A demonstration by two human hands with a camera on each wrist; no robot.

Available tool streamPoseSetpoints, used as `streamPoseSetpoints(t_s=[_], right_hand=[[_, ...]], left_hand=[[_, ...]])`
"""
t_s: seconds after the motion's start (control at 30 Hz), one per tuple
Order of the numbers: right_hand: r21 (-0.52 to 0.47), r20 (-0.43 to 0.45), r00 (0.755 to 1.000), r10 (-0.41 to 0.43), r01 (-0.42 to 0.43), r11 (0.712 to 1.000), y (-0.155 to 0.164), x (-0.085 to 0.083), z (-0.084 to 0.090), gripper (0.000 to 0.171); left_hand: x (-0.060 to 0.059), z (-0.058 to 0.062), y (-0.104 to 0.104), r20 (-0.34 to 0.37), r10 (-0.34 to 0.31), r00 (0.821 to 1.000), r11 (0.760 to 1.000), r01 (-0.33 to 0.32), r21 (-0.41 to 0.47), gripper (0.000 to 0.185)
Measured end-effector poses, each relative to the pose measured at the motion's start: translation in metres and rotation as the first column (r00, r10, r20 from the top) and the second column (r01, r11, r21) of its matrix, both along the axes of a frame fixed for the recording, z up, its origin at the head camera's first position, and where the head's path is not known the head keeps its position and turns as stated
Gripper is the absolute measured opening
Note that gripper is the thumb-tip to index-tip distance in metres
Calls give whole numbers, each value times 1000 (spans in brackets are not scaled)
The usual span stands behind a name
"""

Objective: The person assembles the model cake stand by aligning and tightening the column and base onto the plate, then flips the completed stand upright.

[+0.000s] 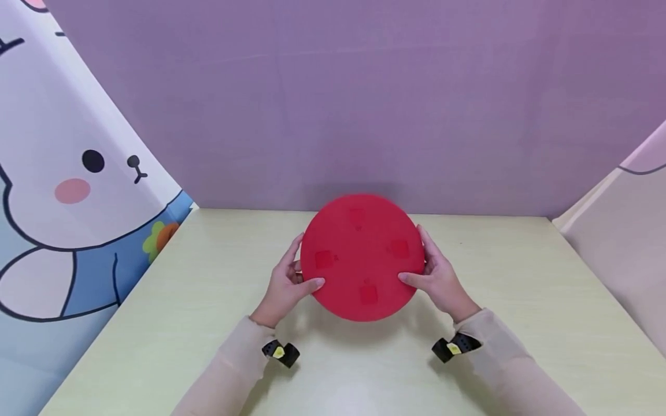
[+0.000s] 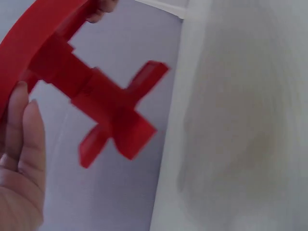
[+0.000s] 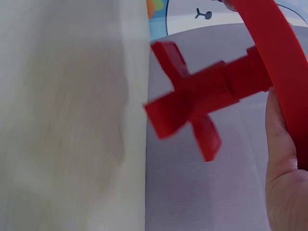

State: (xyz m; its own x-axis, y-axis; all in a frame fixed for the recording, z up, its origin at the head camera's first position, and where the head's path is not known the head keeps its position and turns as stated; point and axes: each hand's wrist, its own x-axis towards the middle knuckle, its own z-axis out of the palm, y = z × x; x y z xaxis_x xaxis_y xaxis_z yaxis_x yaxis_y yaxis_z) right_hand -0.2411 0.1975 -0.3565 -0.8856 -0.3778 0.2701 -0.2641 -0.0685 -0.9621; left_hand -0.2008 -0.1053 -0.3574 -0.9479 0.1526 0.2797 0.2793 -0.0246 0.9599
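Note:
A red round-topped pedestal table, small enough for two hands, is held above the tabletop with its flat disc facing the head camera. At the disc's left edge my left hand grips the rim, thumb on top and fingers behind. My right hand grips the opposite edge the same way. Under the disc, the left wrist view shows a thick central post ending in splayed feet. Those feet also appear in the right wrist view, slightly blurred and apart from the tabletop.
Below the hands lies a pale wooden tabletop. A purple backdrop rises along its far edge. To the left hangs a cloth with a cartoon animal, and a pale cloth borders the right. Both wrists carry black strapped devices.

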Motion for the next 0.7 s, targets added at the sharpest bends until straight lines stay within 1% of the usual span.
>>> streamPoseSetpoints(t_s=[0.03,0.13,0.23,0.4,0.53,0.6,0.7], right_hand=[[44,29,999,-22,21,999,-3,7,12,97],[69,93,996,-15,9,998,-3,8,17,96],[75,136,991,0,-10,997,-3,9,20,94],[25,190,981,41,-46,999,-2,9,24,92],[-35,226,971,73,-67,997,-2,10,26,89],[-62,239,967,88,-75,995,-2,11,27,88],[-71,246,965,91,-76,995,-2,13,29,86]], left_hand=[[0,1,-1,19,-3,1000,1000,3,-5,88],[-1,5,-3,81,-8,997,1000,9,-12,86],[-1,9,-4,151,-11,988,1000,10,8,85],[-3,14,-5,238,-38,971,996,18,83,84],[-4,17,-7,267,-81,960,987,39,158,81],[-5,18,-8,280,-92,956,983,43,177,80],[-5,18,-8,301,-105,948,981,50,186,79]])
